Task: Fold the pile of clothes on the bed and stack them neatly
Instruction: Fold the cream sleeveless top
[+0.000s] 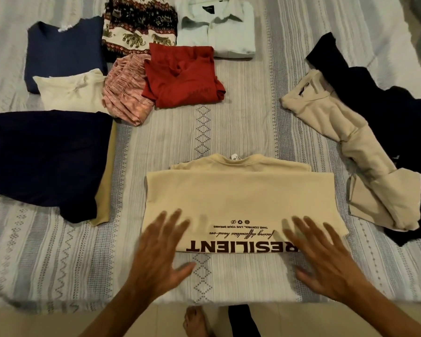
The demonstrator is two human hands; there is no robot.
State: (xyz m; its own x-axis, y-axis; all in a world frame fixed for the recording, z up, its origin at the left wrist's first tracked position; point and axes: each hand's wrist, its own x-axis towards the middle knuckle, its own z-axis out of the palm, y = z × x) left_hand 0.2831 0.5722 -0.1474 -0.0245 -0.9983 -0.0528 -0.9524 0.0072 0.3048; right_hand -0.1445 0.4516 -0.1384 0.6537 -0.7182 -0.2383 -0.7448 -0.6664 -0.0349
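Fingers (178,222) of both hands lie spread and flat on the beige T-shirt (238,198), folded at 6 o'clock on the bed (241,113). Soft, light, floppy; lift by its side edges.

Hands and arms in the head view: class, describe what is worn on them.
The left hand and right hand are bare: no gloves, rings, watch or bracelets show. Both forearms are uncovered right to the picture's bottom edge, so no sleeves appear. Motion blur softens the fingers.

Both flat hands, left (159,251) and right (326,257), over folded beige T-shirt (238,200)
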